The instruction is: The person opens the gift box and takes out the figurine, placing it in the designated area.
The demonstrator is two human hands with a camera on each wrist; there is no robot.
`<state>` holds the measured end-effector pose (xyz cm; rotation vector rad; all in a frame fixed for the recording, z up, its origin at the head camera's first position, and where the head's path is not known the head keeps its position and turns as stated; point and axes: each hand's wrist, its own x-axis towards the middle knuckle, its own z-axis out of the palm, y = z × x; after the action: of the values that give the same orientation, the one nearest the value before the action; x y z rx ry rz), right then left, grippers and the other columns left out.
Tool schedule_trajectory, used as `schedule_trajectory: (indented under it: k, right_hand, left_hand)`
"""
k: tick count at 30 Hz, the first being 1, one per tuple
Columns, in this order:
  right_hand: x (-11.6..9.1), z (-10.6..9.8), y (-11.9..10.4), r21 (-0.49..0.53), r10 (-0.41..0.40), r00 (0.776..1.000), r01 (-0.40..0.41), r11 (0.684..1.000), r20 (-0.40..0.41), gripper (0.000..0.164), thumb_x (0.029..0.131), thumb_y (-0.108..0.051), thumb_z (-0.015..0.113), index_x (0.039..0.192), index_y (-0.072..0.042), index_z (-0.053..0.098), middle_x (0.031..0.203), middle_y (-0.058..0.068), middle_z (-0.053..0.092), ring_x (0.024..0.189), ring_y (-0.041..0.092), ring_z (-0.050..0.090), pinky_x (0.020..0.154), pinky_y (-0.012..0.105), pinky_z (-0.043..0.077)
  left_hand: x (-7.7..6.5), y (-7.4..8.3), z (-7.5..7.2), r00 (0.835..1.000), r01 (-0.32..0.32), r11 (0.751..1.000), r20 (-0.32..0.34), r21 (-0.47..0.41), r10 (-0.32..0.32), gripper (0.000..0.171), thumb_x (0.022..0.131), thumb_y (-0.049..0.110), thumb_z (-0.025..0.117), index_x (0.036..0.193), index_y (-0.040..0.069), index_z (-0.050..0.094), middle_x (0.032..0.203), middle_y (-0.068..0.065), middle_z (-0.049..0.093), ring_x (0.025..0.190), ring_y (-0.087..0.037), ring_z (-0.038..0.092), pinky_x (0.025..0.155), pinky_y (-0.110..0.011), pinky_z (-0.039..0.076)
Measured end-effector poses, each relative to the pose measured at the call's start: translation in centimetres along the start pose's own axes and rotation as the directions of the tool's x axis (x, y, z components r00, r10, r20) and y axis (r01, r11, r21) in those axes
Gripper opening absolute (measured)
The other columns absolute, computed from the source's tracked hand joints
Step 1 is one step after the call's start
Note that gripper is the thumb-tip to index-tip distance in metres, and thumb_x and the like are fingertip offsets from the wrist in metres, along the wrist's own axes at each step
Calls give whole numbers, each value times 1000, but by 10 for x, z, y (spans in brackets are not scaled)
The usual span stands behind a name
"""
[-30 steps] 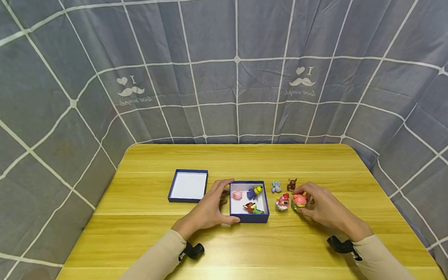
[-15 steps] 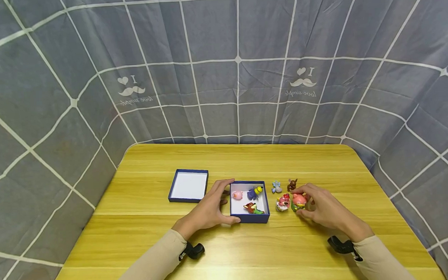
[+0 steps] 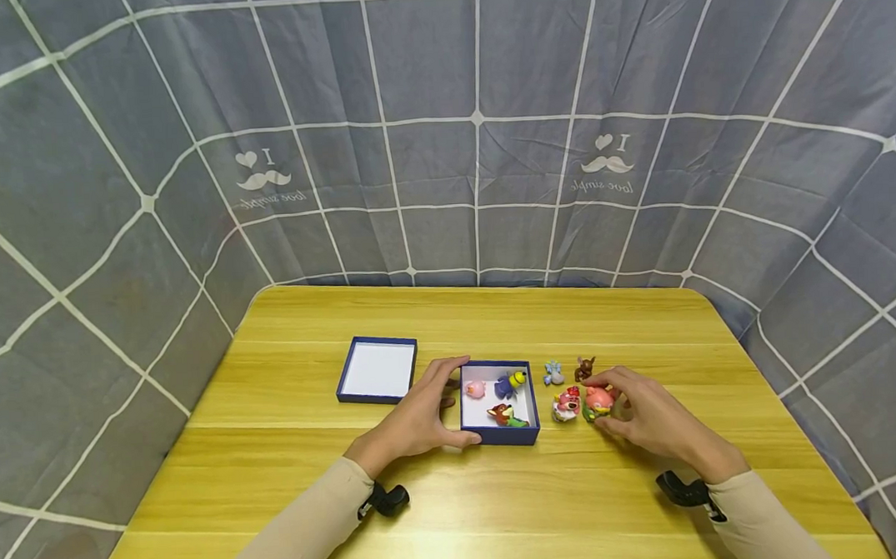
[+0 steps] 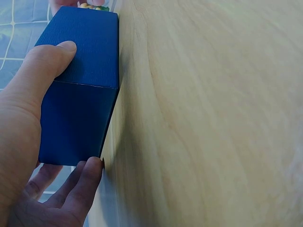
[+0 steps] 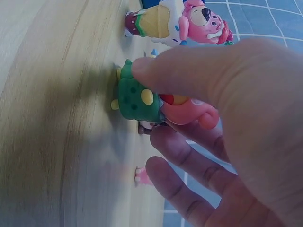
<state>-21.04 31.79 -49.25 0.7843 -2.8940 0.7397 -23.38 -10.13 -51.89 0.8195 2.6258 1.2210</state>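
Observation:
My left hand (image 3: 416, 410) holds the blue box (image 3: 500, 436) at its left side. In the left wrist view the thumb (image 4: 66, 49) presses one outer wall, with other fingers at the opposite corner. Inside the box lie a pink pig figurine (image 3: 474, 389), a blue and yellow figurine (image 3: 508, 384) and a fox figurine (image 3: 505, 415). To the right of the box, my right hand (image 3: 652, 412) pinches a pink-headed figurine with a green body (image 5: 137, 100), between thumb and fingers. It stands on or very near the table; its far side is hidden.
A pink bear figurine on an ice-cream-cone base (image 3: 565, 404) stands between the box and my right hand. Behind it are a small light-blue figurine (image 3: 553, 373) and a brown one (image 3: 584, 369). The box lid (image 3: 379, 369) lies inside-up at the left on the wooden table (image 3: 458, 512).

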Motion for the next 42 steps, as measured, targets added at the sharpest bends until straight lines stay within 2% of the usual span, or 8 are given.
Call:
schedule_trajectory:
  k: [9,13,17,22,29,33,38,42]
  right_hand:
    - [-1,0,-1,22,-12,1000,12,1000,-1,59,96,-5,95,150,-10,73,137,10,79,95,5,71,81,31,67]
    - [-2,-2,-3,-22,2,1000,-2,1000,3,62,96,-9,97,152,-10,72,139,9,78,99,10,72,87,39,68]
    - [-2,-8,-7,-44,14,1000,-15,999,-6,62,94,-14,99,150,-9,73,136,6,78,109,21,76,92,48,70]
    - [0,-24,-16,-89,-52,996,46,995,-72,62,89,-8,102,145,-6,76,132,8,79,115,33,77,95,56,70]
    - [11,-40,-40,-171,-161,977,136,976,-137,62,88,-5,101,145,-14,77,132,3,80,116,29,77,95,56,69]
    - [23,-44,-61,-192,-190,978,171,966,-87,62,91,-11,101,148,-15,76,132,2,79,113,25,77,95,52,70]
    - [44,-41,-87,-154,-202,978,206,966,41,58,100,-19,96,153,-16,73,138,4,77,107,15,73,90,39,69]
    - [65,-34,-105,-122,-216,965,235,964,148,51,106,-26,90,154,-18,74,139,8,77,106,13,73,88,35,68]
  left_hand:
    - [-1,1,-1,1000,-15,1000,-3,6,15,125,87,46,106,183,14,32,180,-12,43,148,-28,63,128,-51,60]
    - [0,0,-1,1000,-13,1000,4,11,13,125,88,46,105,184,16,31,180,-12,42,148,-28,64,128,-49,60]
    - [1,0,-2,1000,-21,1000,4,6,21,125,88,47,105,183,15,31,180,-13,43,148,-30,64,128,-50,60]
    - [1,0,-2,1000,-26,1000,6,-4,26,125,88,47,105,183,15,31,180,-14,42,148,-30,63,128,-50,60]
    - [0,-2,0,1000,-24,1000,3,0,24,126,87,45,106,183,14,31,180,-12,42,149,-29,63,128,-49,60]
    - [-1,-1,0,1000,-13,1000,10,-4,13,126,87,44,106,184,16,30,181,-10,41,149,-27,63,129,-46,60]
    - [-2,0,-1,1000,-13,1000,12,-2,13,126,87,44,106,184,16,31,181,-11,41,149,-27,62,129,-47,59]
    - [-2,0,-1,1000,-21,1000,12,-8,21,125,88,44,106,184,15,31,181,-11,41,148,-26,63,128,-46,60]
